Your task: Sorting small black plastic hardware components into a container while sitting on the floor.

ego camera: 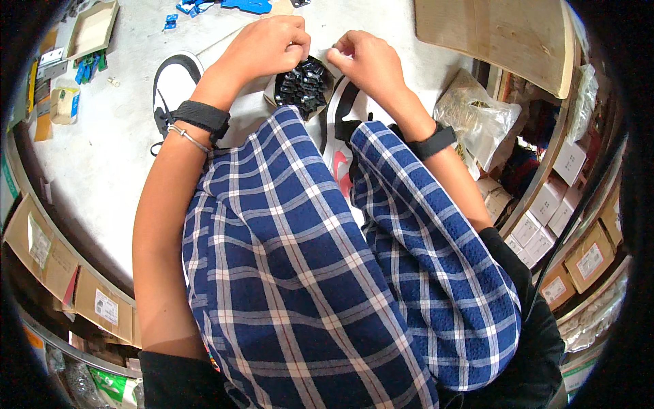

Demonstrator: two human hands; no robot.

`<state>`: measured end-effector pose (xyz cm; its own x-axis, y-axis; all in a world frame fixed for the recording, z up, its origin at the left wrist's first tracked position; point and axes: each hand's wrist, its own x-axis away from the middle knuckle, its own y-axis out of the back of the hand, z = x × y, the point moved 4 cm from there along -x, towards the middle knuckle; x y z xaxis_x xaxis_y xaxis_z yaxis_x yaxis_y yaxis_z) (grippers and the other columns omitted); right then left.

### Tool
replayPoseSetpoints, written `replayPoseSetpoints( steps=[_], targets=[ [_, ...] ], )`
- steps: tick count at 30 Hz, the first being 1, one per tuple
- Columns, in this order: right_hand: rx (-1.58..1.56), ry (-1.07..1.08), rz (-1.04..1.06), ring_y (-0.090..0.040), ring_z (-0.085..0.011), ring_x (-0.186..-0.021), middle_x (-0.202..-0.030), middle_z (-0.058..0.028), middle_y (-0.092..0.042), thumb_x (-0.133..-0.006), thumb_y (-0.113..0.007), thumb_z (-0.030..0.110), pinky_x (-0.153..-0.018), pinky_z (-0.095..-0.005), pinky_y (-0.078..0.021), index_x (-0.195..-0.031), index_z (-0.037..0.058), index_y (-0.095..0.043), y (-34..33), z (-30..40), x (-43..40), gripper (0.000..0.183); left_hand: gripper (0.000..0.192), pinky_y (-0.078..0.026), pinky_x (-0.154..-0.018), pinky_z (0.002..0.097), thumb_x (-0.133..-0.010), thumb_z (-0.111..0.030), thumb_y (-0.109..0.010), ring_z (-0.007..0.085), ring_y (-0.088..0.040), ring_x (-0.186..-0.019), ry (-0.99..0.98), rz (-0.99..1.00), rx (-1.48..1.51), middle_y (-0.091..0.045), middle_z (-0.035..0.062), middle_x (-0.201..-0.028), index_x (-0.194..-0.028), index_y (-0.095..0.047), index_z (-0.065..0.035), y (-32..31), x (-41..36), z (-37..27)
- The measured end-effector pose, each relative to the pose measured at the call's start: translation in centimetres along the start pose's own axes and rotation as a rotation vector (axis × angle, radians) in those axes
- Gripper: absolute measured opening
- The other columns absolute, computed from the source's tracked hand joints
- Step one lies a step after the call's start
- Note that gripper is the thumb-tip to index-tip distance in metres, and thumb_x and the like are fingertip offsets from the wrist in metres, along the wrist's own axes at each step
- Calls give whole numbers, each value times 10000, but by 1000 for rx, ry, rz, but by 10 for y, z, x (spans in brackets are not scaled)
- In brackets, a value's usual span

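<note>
An opened cardboard box (271, 92) filled with small black parts (304, 84) stands on the pale floor between the person's two sneakers. My left hand (273, 46) is at the box's upper left edge, fingers curled down; whether something is between its fingertips cannot be seen. To the upper right of the box, my right hand (365, 59) is raised with thumb and forefinger bent towards each other, and the view does not settle whether it pinches anything. A black band circles each wrist. Both forearms reach past the knees in blue plaid trousers.
Blue metal parts (245, 5) lie on the floor at the top. A shallow tray (92, 30), blue and green pieces (89, 66) and a small open box (65, 106) are at left. At right are a clear plastic bag (477, 120), a wooden board (495, 36) and shelves with cartons (590, 260).
</note>
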<state>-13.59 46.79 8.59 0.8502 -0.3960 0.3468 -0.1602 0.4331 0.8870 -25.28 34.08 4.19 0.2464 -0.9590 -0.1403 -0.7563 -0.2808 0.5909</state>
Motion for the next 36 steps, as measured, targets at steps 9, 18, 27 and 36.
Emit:
replayPoseSetpoints(
  steps=[9, 18, 27, 36],
  targets=[
    [-45, 95, 85, -646, -309, -887, -956, -125, -657, -851, -626, 340, -745, -415, -512, -965, 73, -608, 0, 3, 16, 291, 74, -480, -701, 407, -783, -63, -509, 301, -586, -804, 19, -137, 6, -576, 97, -805, -823, -571, -64, 1, -1, 2],
    [-46, 259, 282, -664, -314, -794, -800, -113, -686, -849, -599, 278, -692, -428, -525, -891, 75, -666, -17, -8, 1, 218, 98, -483, -713, 408, -821, -58, -500, 300, -593, -818, 36, -102, 0, -595, 106, -825, -882, -574, -79, 2, -3, -1],
    [312, 271, 284, -655, -331, -743, -774, -129, -675, -799, -613, 250, -660, -435, -521, -823, 78, -644, -14, -5, -17, 177, 110, -491, -678, 408, -838, -77, -508, 305, -614, -792, 185, -217, -137, -602, 101, -825, -882, -606, -101, 7, -2, 9],
    [357, -99, 110, -657, -370, -775, -791, -158, -679, -833, -617, 319, -674, -470, -513, -882, 87, -663, 13, -97, -20, 241, 141, -502, -693, 398, -865, -113, -507, 296, -629, -833, 275, -387, -189, -633, 89, -872, -933, -631, -114, 17, 4, 17]
  ],
)
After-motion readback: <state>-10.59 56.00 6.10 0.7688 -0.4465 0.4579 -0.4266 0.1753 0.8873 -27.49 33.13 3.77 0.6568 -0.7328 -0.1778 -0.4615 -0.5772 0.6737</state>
